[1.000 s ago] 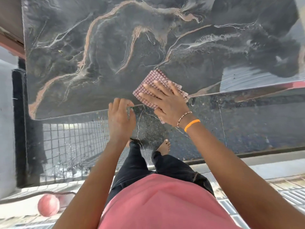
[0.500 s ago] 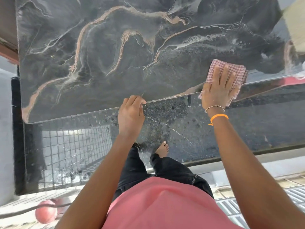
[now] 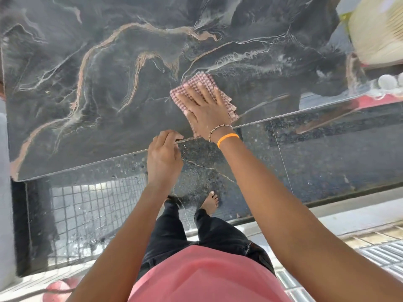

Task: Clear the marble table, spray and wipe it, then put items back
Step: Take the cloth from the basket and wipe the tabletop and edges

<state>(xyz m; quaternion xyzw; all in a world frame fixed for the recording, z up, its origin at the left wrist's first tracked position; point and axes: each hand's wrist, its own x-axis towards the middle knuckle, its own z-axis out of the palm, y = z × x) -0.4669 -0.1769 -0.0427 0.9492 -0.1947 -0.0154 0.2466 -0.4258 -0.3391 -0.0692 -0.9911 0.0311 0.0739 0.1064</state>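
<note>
The dark marble table [image 3: 109, 79] with pink and white veins fills the upper part of the view, and nothing stands on it. A folded red-and-white checked cloth [image 3: 204, 85] lies flat on the marble near the front edge. My right hand [image 3: 205, 110] presses down on the cloth with fingers spread. My left hand [image 3: 163, 158] curls over the table's front edge, just left of the right wrist.
A cream ribbed object [image 3: 377, 29] sits past the table's top right corner, with small white round things [image 3: 387, 81] below it. A pink ball [image 3: 55, 290] lies on the floor at bottom left. My bare foot [image 3: 210, 202] stands under the table edge.
My right hand slid the cloth from the middle front edge out to the right, then back left and a little further onto the marble. My left hand stayed on the edge.
</note>
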